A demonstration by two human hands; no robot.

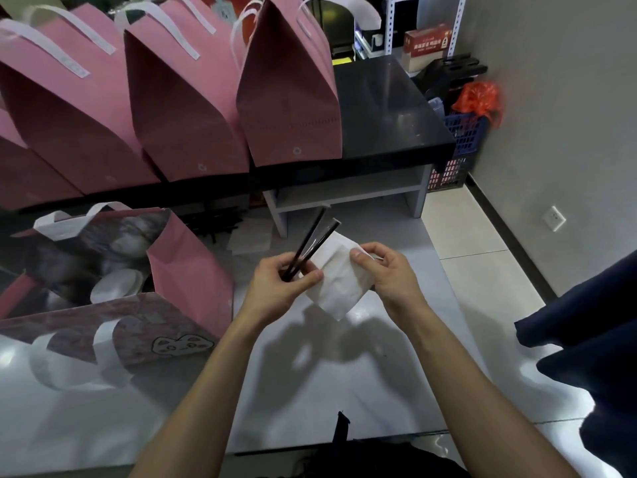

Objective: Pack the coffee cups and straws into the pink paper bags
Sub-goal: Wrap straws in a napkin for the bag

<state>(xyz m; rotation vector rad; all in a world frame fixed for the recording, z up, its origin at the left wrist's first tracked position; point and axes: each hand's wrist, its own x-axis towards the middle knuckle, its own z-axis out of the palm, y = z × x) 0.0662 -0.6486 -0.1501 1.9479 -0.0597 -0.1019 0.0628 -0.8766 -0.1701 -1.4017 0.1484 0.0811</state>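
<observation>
Two thin black straws point(312, 241), pinched in the left hand point(275, 284), meet a white folded napkin point(336, 281) gripped by the right hand point(382, 272) above the table; wrap snugly before bagging.

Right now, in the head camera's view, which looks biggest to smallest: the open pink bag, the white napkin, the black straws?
1. Open pink bag, largest by far.
2. White napkin, held by both hands.
3. Black straws, thin, in the left hand.
</observation>
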